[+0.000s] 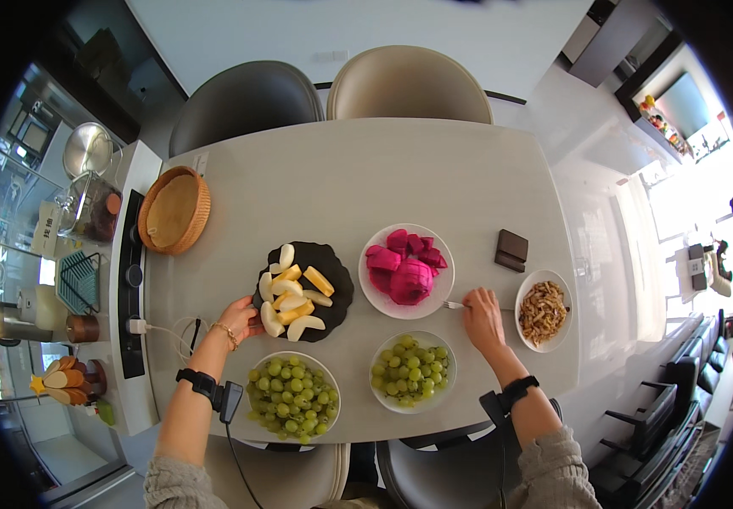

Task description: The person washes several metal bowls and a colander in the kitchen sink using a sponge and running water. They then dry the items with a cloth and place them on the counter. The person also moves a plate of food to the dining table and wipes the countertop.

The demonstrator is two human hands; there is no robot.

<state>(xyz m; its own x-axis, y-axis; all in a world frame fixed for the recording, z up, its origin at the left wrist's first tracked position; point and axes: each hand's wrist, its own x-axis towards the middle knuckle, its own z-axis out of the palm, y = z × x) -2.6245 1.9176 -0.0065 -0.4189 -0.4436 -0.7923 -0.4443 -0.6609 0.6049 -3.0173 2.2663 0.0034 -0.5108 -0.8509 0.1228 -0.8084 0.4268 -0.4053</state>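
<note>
My left hand (243,319) grips the left rim of a dark scalloped plate (339,289) that bears pale and yellow fruit wedges (291,299). Under the fingers of my right hand (484,318) is a metal fork (452,305), its tines pointing left; part of its handle is hidden. Between the hands stands a white plate (398,313) of magenta dragon fruit (411,280), cut and whole pieces together. Nearer to me are two bowls of green grapes (293,394) (411,371). Right of my right hand lies a white plate (523,284) with brown shredded food (542,312).
A woven basket (201,219) stands at the table's left. A dark brown block-shaped object (511,249) lies at the right. White cables (178,337) run from a socket strip (131,305) by my left hand. Chairs (411,83) (248,98) stand along the far edge.
</note>
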